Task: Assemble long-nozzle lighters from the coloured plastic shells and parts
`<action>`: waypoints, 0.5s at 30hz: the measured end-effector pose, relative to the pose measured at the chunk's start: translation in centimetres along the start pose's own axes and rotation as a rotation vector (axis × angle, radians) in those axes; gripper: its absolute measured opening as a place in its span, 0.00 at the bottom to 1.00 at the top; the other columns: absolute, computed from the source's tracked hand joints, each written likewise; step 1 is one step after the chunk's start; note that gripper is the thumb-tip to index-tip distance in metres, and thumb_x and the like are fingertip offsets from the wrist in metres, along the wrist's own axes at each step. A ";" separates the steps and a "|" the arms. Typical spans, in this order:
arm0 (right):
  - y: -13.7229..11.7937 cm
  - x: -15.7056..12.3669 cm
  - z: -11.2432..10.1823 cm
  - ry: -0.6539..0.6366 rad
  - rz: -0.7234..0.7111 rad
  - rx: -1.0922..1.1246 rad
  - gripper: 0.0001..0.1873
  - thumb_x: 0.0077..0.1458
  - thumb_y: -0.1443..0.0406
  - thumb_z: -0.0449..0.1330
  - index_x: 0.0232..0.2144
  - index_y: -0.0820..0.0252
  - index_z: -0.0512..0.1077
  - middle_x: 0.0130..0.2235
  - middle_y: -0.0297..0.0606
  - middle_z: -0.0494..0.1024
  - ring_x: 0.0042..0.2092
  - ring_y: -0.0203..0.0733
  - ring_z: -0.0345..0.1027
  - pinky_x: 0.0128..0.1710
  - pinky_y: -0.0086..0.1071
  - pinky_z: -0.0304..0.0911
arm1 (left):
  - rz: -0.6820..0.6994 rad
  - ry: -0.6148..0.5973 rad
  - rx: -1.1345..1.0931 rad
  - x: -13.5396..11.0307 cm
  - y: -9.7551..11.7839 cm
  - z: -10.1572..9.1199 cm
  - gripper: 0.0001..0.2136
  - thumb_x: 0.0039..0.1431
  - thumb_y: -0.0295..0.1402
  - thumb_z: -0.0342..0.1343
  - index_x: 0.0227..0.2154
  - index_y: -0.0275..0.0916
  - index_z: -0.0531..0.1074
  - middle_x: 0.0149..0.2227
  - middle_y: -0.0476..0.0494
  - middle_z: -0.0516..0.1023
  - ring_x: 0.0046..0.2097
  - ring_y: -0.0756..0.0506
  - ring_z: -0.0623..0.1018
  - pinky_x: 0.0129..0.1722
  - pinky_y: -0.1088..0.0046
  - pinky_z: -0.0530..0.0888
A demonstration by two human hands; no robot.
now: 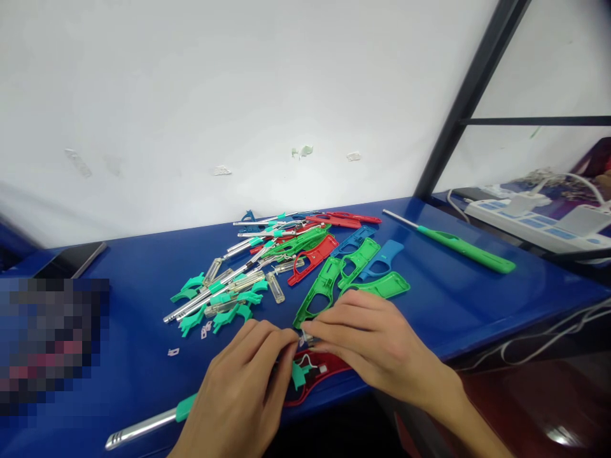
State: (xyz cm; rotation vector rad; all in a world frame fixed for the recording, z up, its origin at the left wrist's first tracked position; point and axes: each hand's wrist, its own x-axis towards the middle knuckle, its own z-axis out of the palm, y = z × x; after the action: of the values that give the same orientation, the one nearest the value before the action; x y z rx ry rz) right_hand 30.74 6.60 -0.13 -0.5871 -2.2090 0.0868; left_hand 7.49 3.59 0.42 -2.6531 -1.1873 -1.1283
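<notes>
My left hand (241,388) rests on a partly built lighter: a red handle shell (324,372) with a teal trigger (298,375) and a metal tube (143,427) that sticks out to the left. Its fingers are curled onto the part. My right hand (377,340) meets it from the right, thumb and forefinger pinched on a small metal piece (307,340) just above the red shell. A heap of lighter parts (286,267) lies right behind both hands: green, blue and red handle shells, teal triggers, clear tanks, metal tubes.
The blue table (477,299) ends close to my body. A finished green lighter (461,248) lies at the back right. A phone (71,259) lies at the far left. White power strips (539,222) with cables sit beyond the black frame post (463,102). A white wall stands behind.
</notes>
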 end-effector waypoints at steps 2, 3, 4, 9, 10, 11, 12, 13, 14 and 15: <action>0.0 0.0 0.0 -0.002 -0.004 0.006 0.11 0.70 0.71 0.62 0.52 0.63 0.80 0.44 0.38 0.86 0.39 0.41 0.73 0.39 0.37 0.69 | 0.006 0.000 -0.003 0.0 0.0 0.0 0.08 0.73 0.23 0.51 0.44 0.41 0.73 0.37 0.50 0.77 0.36 0.48 0.76 0.38 0.72 0.75; 0.0 0.0 0.0 -0.001 -0.003 0.009 0.11 0.70 0.71 0.62 0.52 0.63 0.80 0.44 0.38 0.86 0.39 0.41 0.73 0.39 0.37 0.69 | 0.005 0.000 -0.007 -0.1 0.0 0.0 0.08 0.73 0.23 0.51 0.44 0.41 0.72 0.37 0.50 0.77 0.36 0.48 0.76 0.38 0.72 0.75; 0.0 0.0 -0.1 -0.002 -0.002 0.013 0.11 0.70 0.71 0.63 0.52 0.62 0.80 0.44 0.38 0.86 0.39 0.41 0.73 0.40 0.37 0.69 | 0.006 0.001 -0.011 -0.1 0.0 0.1 0.08 0.73 0.23 0.51 0.44 0.41 0.72 0.37 0.50 0.77 0.36 0.48 0.76 0.38 0.72 0.75; -0.1 0.2 0.0 -0.012 -0.006 0.019 0.10 0.70 0.71 0.63 0.52 0.63 0.79 0.42 0.38 0.86 0.38 0.41 0.72 0.39 0.36 0.68 | 0.035 -0.004 -0.018 -0.2 -0.1 0.3 0.09 0.72 0.22 0.51 0.45 0.41 0.72 0.37 0.49 0.78 0.37 0.48 0.75 0.39 0.72 0.75; -0.2 0.3 0.0 -0.015 -0.004 0.015 0.10 0.70 0.70 0.63 0.52 0.63 0.79 0.42 0.38 0.86 0.38 0.41 0.71 0.38 0.36 0.68 | 0.037 -0.001 -0.014 -0.3 -0.1 0.3 0.09 0.72 0.22 0.51 0.46 0.41 0.73 0.37 0.49 0.78 0.37 0.48 0.75 0.39 0.72 0.75; -0.2 0.3 0.0 -0.014 0.002 0.006 0.10 0.70 0.70 0.63 0.52 0.62 0.79 0.42 0.38 0.85 0.38 0.41 0.71 0.38 0.36 0.68 | 0.032 0.001 -0.009 -0.3 -0.1 0.3 0.09 0.72 0.22 0.51 0.46 0.41 0.73 0.38 0.49 0.78 0.37 0.48 0.76 0.40 0.72 0.75; -0.2 0.2 0.0 -0.010 0.013 -0.006 0.10 0.70 0.70 0.63 0.52 0.62 0.80 0.42 0.38 0.85 0.38 0.41 0.72 0.38 0.36 0.68 | 0.021 0.007 0.000 -0.3 -0.2 0.2 0.09 0.73 0.23 0.52 0.46 0.41 0.73 0.38 0.49 0.79 0.37 0.48 0.76 0.40 0.72 0.75; -0.2 0.2 0.1 0.000 0.027 -0.020 0.10 0.69 0.70 0.64 0.51 0.62 0.80 0.42 0.38 0.85 0.38 0.41 0.72 0.38 0.37 0.68 | 0.005 0.015 0.011 -0.3 -0.2 0.2 0.08 0.73 0.24 0.52 0.46 0.42 0.73 0.38 0.49 0.79 0.38 0.48 0.77 0.41 0.71 0.75; -0.2 0.2 0.1 0.014 0.042 -0.032 0.10 0.69 0.69 0.64 0.51 0.61 0.80 0.41 0.38 0.85 0.38 0.41 0.72 0.38 0.37 0.68 | -0.011 0.027 0.025 -0.3 -0.2 0.2 0.07 0.73 0.25 0.52 0.46 0.42 0.74 0.39 0.50 0.80 0.38 0.48 0.77 0.41 0.71 0.75; -0.2 0.1 0.1 0.027 0.055 -0.038 0.10 0.69 0.69 0.64 0.51 0.61 0.81 0.41 0.38 0.85 0.38 0.41 0.72 0.38 0.37 0.68 | -0.027 0.038 0.039 -0.3 -0.2 0.1 0.07 0.74 0.26 0.53 0.46 0.42 0.74 0.39 0.50 0.80 0.38 0.48 0.78 0.42 0.71 0.75</action>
State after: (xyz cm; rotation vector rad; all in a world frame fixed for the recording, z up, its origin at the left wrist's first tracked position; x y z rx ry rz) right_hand 30.54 6.51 -0.04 -0.6660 -2.1729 0.0650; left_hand 7.34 3.57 0.10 -2.5837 -1.2290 -1.1419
